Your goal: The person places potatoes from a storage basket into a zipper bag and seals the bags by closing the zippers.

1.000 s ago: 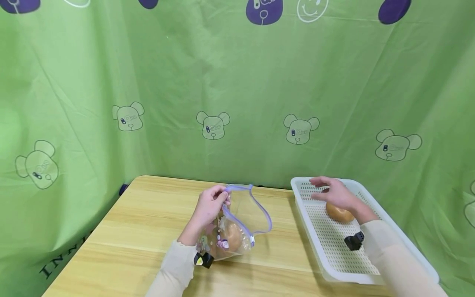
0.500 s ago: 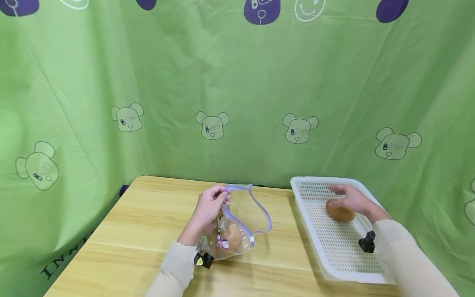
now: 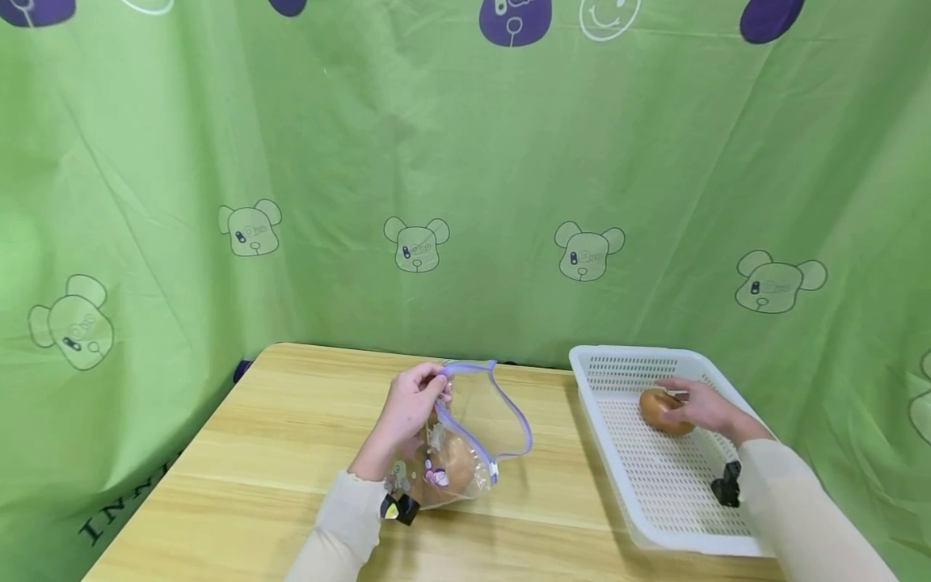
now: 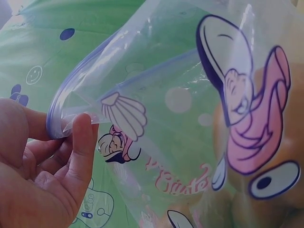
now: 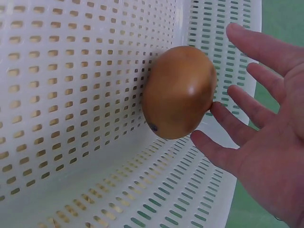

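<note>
My left hand (image 3: pixel 409 406) pinches the rim of a clear zip bag (image 3: pixel 502 428) with a purple-blue edge. The bag's mouth gapes towards the right. Through its printed plastic, rounded orange-brown things (image 3: pixel 457 465) show, partly covered by cartoon prints. In the left wrist view the thumb and fingers (image 4: pixel 81 147) nip the zip edge. Over the white basket (image 3: pixel 655 493), my right hand (image 3: pixel 707 406) is at the right side of a smooth, oval, orange-brown fruit (image 5: pixel 179 92). Its fingers are spread; some fingertips are at the fruit's surface, though firm contact cannot be made out.
The slotted basket stands at the right of the wooden table (image 3: pixel 291 453), its walls raised around the fruit. A green curtain (image 3: pixel 494 307) with bear prints hangs behind the table. Each wrist carries a small black camera mount (image 3: pixel 726 485).
My right hand has moved rightward and lower, from above the fruit to its right side. The left hand and the bag stay where they were.
</note>
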`<state>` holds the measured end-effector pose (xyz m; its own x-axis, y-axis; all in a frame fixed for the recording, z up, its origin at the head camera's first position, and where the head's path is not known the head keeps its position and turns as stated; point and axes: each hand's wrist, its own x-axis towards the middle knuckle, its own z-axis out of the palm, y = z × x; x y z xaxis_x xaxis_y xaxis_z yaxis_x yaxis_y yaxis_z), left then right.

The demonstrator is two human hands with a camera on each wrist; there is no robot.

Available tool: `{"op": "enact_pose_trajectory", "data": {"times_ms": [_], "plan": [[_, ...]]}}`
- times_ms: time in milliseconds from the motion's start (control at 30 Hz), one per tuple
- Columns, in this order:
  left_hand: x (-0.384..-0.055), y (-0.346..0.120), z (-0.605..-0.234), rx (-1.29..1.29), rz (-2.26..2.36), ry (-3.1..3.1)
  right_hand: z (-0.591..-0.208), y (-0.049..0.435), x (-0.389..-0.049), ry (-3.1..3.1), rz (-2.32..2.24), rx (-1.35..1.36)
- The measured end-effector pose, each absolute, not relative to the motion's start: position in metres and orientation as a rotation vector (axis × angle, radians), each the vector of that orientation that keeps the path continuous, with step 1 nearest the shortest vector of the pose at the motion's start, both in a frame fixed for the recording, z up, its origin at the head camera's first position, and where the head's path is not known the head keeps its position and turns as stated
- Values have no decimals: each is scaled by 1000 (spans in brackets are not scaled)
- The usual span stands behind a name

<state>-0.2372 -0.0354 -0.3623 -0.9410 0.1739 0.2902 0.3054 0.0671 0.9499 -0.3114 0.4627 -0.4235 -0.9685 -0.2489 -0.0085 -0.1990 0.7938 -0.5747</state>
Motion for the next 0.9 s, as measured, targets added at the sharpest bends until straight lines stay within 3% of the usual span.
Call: {"op": "enact_pose_trajectory", "data": {"times_ms": [900], "plan": [[-245, -35, -372, -466, -2022, -2239, -456, 471, -324, 2985, -970, -322]]}}
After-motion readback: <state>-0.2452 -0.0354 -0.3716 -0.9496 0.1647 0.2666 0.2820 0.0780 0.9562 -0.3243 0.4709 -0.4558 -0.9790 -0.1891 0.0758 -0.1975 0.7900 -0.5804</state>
